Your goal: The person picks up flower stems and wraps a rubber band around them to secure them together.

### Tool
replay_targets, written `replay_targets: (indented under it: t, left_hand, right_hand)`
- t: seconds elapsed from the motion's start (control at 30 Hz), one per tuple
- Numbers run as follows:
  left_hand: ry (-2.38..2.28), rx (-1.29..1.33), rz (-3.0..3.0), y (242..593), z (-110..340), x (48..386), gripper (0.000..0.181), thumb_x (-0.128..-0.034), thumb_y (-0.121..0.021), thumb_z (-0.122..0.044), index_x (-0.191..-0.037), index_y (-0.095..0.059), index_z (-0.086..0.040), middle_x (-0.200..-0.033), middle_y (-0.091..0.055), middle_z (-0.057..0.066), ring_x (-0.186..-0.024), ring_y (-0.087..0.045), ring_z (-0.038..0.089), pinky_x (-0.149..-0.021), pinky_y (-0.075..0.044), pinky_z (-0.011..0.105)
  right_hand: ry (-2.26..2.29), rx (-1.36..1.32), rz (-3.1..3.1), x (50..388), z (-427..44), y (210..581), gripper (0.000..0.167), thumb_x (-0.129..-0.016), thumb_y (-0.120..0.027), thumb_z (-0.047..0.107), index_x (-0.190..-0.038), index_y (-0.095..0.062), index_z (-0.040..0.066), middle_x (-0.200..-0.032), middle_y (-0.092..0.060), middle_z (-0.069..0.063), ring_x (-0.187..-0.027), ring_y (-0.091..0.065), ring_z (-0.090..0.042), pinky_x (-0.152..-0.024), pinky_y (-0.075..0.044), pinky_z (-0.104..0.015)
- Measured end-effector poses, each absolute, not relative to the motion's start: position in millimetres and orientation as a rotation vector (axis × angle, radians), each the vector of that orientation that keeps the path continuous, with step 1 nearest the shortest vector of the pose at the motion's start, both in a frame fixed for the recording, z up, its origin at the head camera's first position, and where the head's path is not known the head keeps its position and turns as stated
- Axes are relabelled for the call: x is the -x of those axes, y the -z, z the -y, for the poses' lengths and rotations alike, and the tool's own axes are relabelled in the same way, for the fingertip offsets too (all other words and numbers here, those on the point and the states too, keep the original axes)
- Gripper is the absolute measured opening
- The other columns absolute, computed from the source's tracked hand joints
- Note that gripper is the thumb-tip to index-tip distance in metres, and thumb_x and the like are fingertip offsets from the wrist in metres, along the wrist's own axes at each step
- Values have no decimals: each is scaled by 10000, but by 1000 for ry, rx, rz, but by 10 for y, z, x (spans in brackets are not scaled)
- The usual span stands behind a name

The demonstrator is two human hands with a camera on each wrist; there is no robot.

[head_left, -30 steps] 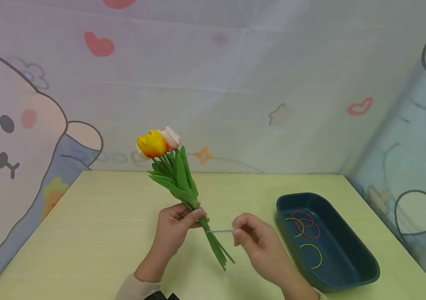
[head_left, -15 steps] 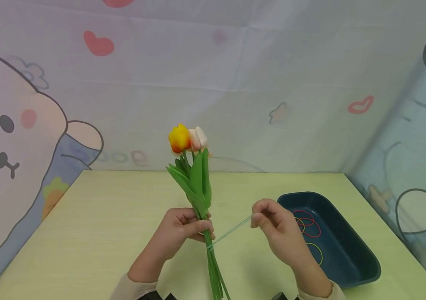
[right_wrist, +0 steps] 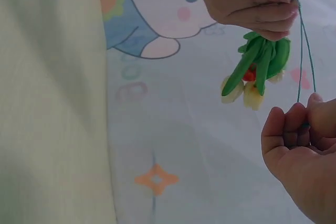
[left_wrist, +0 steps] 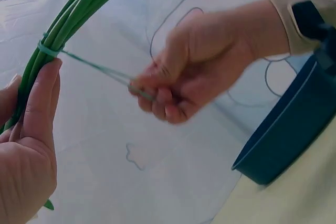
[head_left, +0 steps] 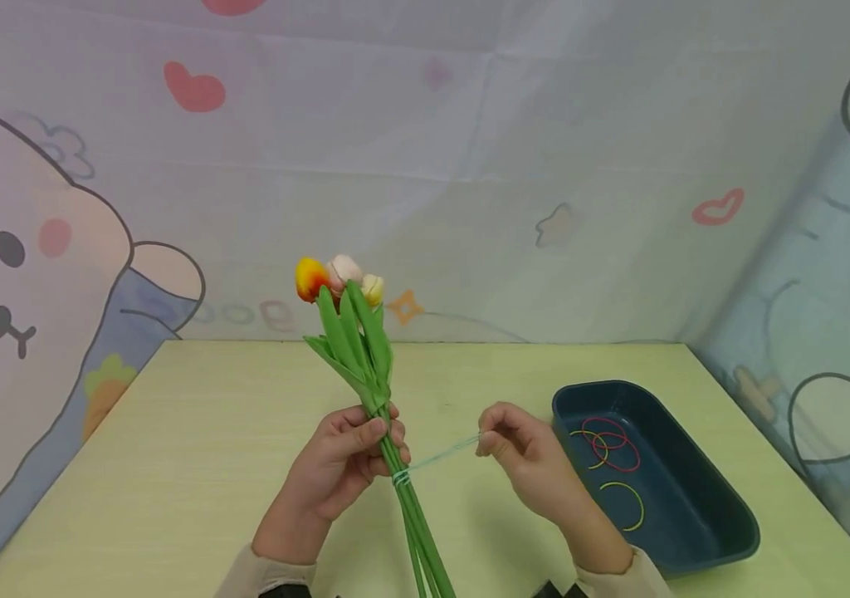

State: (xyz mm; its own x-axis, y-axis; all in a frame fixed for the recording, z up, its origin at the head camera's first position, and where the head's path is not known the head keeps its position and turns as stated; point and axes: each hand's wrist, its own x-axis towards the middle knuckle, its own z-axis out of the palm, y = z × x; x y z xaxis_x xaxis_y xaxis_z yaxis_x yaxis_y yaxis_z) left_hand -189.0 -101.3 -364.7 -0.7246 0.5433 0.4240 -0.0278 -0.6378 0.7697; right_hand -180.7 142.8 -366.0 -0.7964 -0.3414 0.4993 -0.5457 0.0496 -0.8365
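Observation:
A bunch of tulips (head_left: 354, 332) with yellow-orange, pink and pale yellow heads leans over the table, its green stems running down toward the front. My left hand (head_left: 346, 457) grips the stems just below the leaves. Under that hand, a pale green rubber band (head_left: 400, 477) is wound round the stems. Its free loop stretches to the right, where my right hand (head_left: 525, 457) pinches the end between thumb and fingers. In the right wrist view both strands of the band (right_wrist: 302, 56) are drawn taut between the stems and the right fingertips.
A dark blue tray (head_left: 694, 498) stands on the table's right side. In it lie red rubber bands (head_left: 615, 448) and yellow rubber bands (head_left: 642, 507). A printed cloth (head_left: 425, 166) hangs behind the pale table (head_left: 193, 432).
The bunch swung upright and to the right, then tilted back left, turning so a pale yellow head shows. The right hand pulled the band up and outward, then came back left; more turns circle the stems.

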Motion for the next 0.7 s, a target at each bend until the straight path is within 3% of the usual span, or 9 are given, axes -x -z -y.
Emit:
replay_targets:
  t: [0.23, 0.37, 0.47, 0.6, 0.7]
  left_hand:
    - [-2550, -808, -950, 3651, 997, 1905, 186, -1024, -462, -87, -1065, -643, -81, -944, -650, 6, -896, -693, 131, -778, -577, 179]
    - [-2632, -688, -930, 3632, 994, 1896, 164, -1020, -476, -104, -1035, -638, -77, -948, -651, 6, -906, -688, 126, -815, -564, 174]
    - [-2700, -618, -916, 3630, 968, 1882, 180, -1027, -445, -83, -1022, -622, -54, -950, -646, 22, -915, -689, 132, -849, -560, 195]
    - [-2784, -532, -970, 3644, 899, 1870, 167, -1024, -445, -66, -1004, -610, -44, -940, -649, 25, -918, -694, 144, -846, -565, 209]
    - [-2825, -476, -1109, 3637, 869, 1878, 136, -1006, -489, -63, -973, -621, -63, -916, -666, 12, -906, -701, 144, -813, -575, 204]
  right_hand:
    - [-1933, -810, 2293, 1851, -1205, 3846, 46, -952, -524, -34, -918, -512, -62, -848, -509, -12, -789, -559, -71, -761, -528, -212]
    - [-2079, -755, 2255, 1814, -1025, 3944, 87, -944, -541, -27, -947, -518, -111, -855, -526, -7, -790, -549, -65, -737, -508, -177]
    - [-2027, -806, 2204, 1734, -895, 4010, 146, -955, -559, 34, -931, -529, -107, -806, -559, -64, -788, -550, -63, -688, -497, -174]
    - [-2003, -732, 2292, 1584, -759, 4099, 227, -963, -566, 197, -937, -543, -27, -848, -575, -101, -845, -577, -62, -739, -491, -189]
    - [-2165, -621, 2310, 1474, -644, 4144, 244, -958, -572, 212, -973, -535, -28, -920, -562, -72, -883, -585, -54, -802, -489, -185]
